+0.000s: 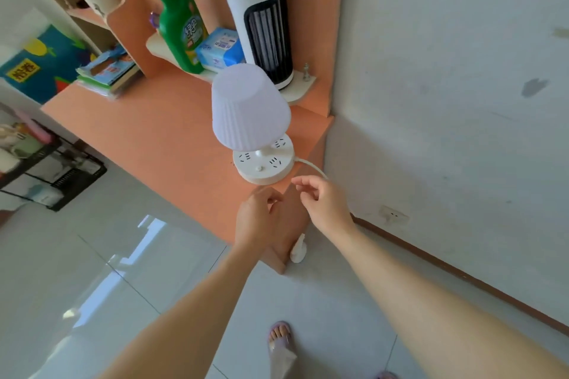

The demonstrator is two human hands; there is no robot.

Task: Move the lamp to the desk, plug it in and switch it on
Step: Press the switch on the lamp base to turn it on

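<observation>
A white lamp (251,108) with a ribbed shade stands on the orange desk (147,138), at its right front corner. Its round base (264,163) carries several sockets and a small button. A white cord (311,164) leaves the base to the right and drops over the desk edge. The white plug (298,251) lies on the floor beside the desk's side panel. My left hand (257,217) hovers just in front of the base, fingers loosely curled, holding nothing. My right hand (323,201) is beside the cord with its fingers apart. A wall socket (394,215) sits low on the wall.
A green bottle (178,15), a blue tissue pack (220,51) and a white tower fan (260,18) stand on a small shelf behind the lamp. Books (107,71) lie at the desk's far left. A black wire rack (55,172) stands on the floor at the left.
</observation>
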